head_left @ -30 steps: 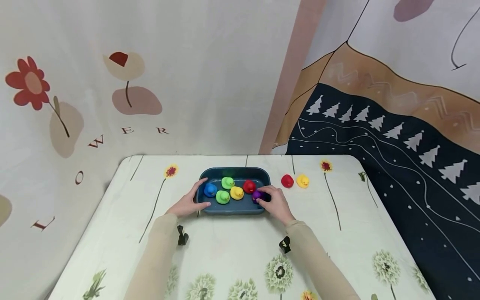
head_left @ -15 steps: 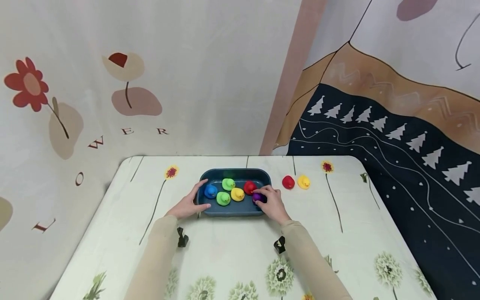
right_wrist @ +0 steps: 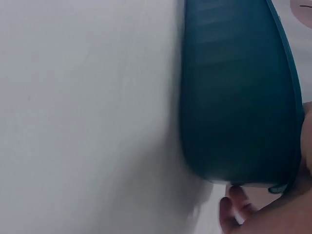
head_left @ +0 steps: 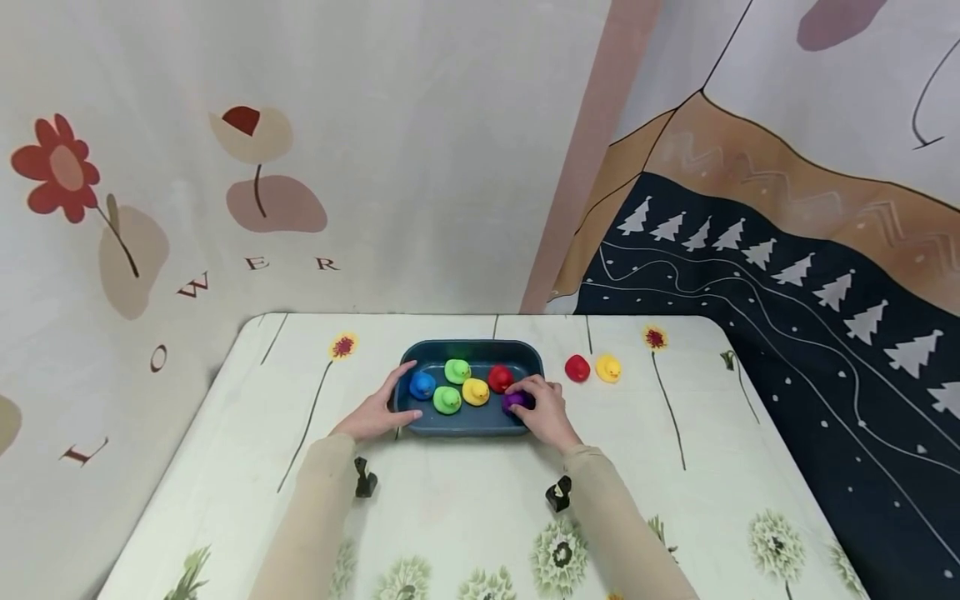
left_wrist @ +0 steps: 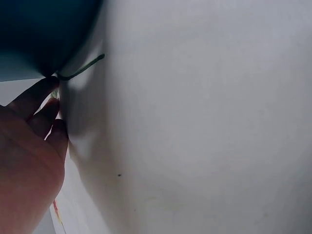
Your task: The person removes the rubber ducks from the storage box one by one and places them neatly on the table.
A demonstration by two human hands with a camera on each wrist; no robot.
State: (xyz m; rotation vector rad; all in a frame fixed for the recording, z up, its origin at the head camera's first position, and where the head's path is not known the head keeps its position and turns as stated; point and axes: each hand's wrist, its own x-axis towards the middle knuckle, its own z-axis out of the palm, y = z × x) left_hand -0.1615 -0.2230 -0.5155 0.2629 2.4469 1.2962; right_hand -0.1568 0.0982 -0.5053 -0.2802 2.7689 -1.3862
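A dark blue tray (head_left: pixel 465 429) holds a blue rubber duck (head_left: pixel 422 385), two green ducks, a yellow duck (head_left: pixel 476 392), a red duck (head_left: pixel 500 378) and a purple duck (head_left: pixel 514 402). My left hand (head_left: pixel 375 412) grips the tray's left end, thumb at the front rim and fingers along the outer wall. In the left wrist view, fingers (left_wrist: pixel 46 112) reach beneath the tray's end. At the tray's right end, my right hand (head_left: pixel 546 412) pinches the purple duck between thumb and forefinger. The right wrist view shows other fingertips (right_wrist: pixel 237 195) against the outer end wall.
Right of the tray, a second red duck (head_left: pixel 577 368) and a second yellow duck (head_left: pixel 608 368) sit on the flower-print tablecloth (head_left: pixel 465 500). Black wrist devices (head_left: pixel 365 477) show beside both sleeves. Printed curtains stand behind the table.
My right hand has shifted slightly left over the tray's end, its fingers drawn in around the purple duck. My left hand keeps its place on the tray; the other ducks stay put.
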